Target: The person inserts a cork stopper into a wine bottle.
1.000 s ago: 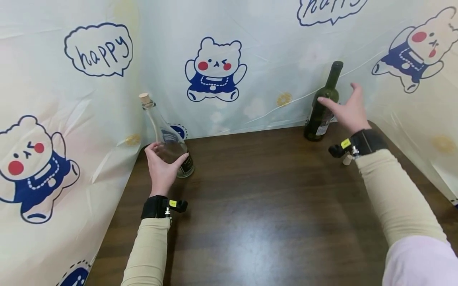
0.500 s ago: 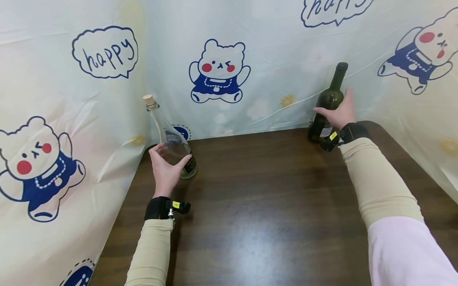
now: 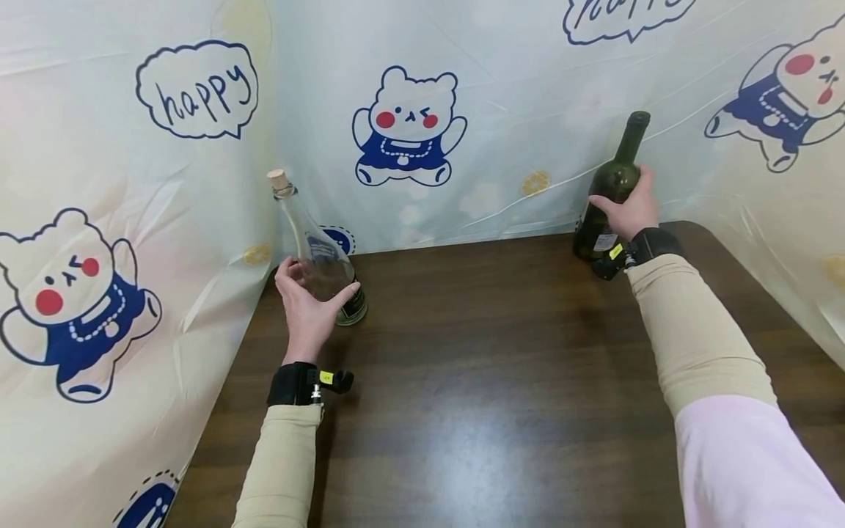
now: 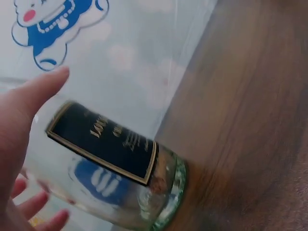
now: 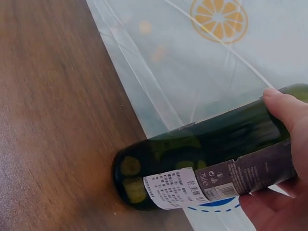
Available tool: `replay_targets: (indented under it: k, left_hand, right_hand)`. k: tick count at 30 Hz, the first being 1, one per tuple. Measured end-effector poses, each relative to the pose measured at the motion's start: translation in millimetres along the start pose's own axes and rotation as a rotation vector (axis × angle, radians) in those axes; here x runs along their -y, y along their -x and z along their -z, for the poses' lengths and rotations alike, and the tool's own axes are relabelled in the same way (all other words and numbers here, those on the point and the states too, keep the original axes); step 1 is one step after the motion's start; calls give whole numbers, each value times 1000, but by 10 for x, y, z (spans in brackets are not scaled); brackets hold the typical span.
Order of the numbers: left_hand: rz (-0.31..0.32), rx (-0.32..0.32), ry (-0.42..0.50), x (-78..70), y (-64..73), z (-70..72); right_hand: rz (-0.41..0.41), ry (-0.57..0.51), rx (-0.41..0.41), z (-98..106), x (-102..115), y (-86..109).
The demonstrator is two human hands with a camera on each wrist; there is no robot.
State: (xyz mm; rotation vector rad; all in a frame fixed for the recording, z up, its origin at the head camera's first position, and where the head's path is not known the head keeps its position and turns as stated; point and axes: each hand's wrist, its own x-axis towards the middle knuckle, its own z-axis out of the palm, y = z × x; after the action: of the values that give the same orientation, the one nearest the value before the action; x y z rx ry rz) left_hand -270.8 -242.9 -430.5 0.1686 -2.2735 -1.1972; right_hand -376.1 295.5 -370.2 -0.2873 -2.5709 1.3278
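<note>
At the back right, my right hand grips a dark green wine bottle around its body. In the right wrist view the thumb lies along one side of the wine bottle's glass and the fingers curl under its label. My left hand is spread around the lower body of a clear glass bottle with a cork in its neck. In the left wrist view its thumb is straight, the tip past the glass outline beside the black label, and several fingers show below the bottle.
A dark brown wooden table lies under both bottles. A pale curtain printed with bears hangs close behind them and along both sides. A black wrist camera sits at the left wrist, another at the right.
My right hand has moved left from beside the green wine bottle and closed around it. The left hand stays around the clear bottle. A small cork near the right wrist is now hidden.
</note>
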Motion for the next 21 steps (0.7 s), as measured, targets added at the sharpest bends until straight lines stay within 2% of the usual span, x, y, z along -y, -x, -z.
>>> replay_targets:
  k: [2, 6, 7, 9, 11, 13, 17, 21]
  left_hand:
    - [-69, -70, -45, -54, 37, 14]
    - [-287, -265, -131, -221, 105, 27]
    - [-343, -304, -127, -271, 122, 13]
    - [-437, -338, -94, -373, 159, -23]
    - [-502, -335, -64, -463, 199, -71]
    - [-532, -311, -30, -536, 237, -133]
    - [-537, -238, 9, -628, 297, -272]
    - [-541, -126, 34, -702, 355, -420]
  right_hand:
    - [0, 0, 1, 3, 1, 10]
    - [8, -3, 2, 6, -15, 23]
    - [16, -1, 0, 19, -25, 29]
    - [45, 9, -1, 44, -36, 38]
    - [74, 10, 5, 75, -13, 62]
    - [110, 1, 12, 111, 50, 95]
    - [169, 5, 40, 191, 290, 207]
    - [244, 45, 78, 226, 552, 374]
